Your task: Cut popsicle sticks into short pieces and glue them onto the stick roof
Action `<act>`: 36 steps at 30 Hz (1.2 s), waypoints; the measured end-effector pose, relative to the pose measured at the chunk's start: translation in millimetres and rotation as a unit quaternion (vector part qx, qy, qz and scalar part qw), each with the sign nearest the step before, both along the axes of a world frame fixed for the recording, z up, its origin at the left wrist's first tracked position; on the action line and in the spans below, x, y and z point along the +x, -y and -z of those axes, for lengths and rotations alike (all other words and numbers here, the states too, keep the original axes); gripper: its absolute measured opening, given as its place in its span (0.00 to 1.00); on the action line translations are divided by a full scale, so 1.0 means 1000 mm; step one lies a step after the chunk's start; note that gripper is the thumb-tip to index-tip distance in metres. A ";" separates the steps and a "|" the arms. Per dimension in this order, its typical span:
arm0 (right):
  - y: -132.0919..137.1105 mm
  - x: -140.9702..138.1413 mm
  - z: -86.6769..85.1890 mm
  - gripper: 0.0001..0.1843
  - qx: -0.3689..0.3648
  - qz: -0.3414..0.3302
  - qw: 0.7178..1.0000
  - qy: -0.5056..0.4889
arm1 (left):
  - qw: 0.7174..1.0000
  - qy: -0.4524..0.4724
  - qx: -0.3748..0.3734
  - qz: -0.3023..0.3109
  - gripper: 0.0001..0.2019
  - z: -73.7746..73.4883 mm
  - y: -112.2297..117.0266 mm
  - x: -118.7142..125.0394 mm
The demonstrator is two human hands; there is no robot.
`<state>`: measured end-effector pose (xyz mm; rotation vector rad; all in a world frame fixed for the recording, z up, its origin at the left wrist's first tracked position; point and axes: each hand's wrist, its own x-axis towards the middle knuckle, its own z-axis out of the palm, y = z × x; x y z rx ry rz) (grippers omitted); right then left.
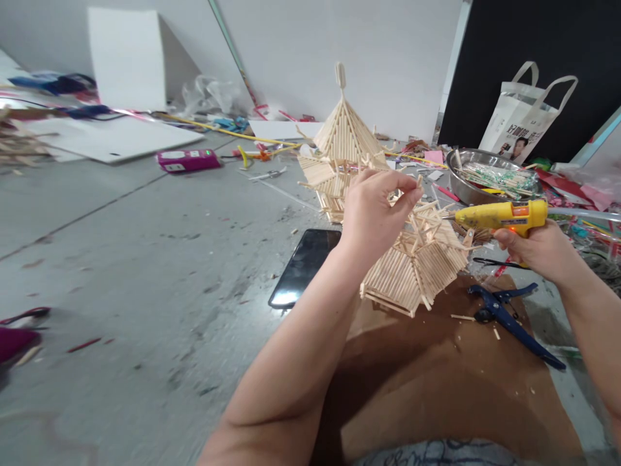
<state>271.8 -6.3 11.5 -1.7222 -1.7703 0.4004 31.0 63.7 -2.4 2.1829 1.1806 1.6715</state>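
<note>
My left hand (373,210) is closed in a pinch on a tilted roof piece made of thin wooden sticks (417,262), held above a brown cardboard sheet (436,375). My right hand (536,249) grips a yellow glue gun (504,217), whose nozzle points left at the upper edge of that roof piece. Behind them on the floor stands a stick-built pagoda tower (339,142) with a pointed top.
A black phone (305,265) lies on the grey floor left of the cardboard. Blue pliers (509,317) rest on its right side. A metal bowl (468,188) of sticks, a white tote bag (521,116), a pink box (187,160) and white boards sit farther back.
</note>
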 end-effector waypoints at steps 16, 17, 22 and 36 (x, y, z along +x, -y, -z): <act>-0.024 -0.030 -0.001 0.24 0.053 -0.070 0.996 0.002 | 1.000 0.001 0.021 0.002 0.03 0.001 -0.001 0.000; -0.025 -0.031 0.000 0.24 0.050 -0.072 0.996 0.003 | 1.000 0.002 0.023 0.001 0.03 0.001 -0.001 0.000; -0.026 -0.035 0.001 0.21 0.059 -0.090 0.994 -0.001 | 1.000 -0.001 0.026 -0.001 0.03 0.001 0.000 -0.001; -0.026 -0.023 0.007 0.21 0.066 -0.045 0.997 -0.006 | 1.000 -0.008 0.024 -0.005 0.04 0.000 0.000 -0.001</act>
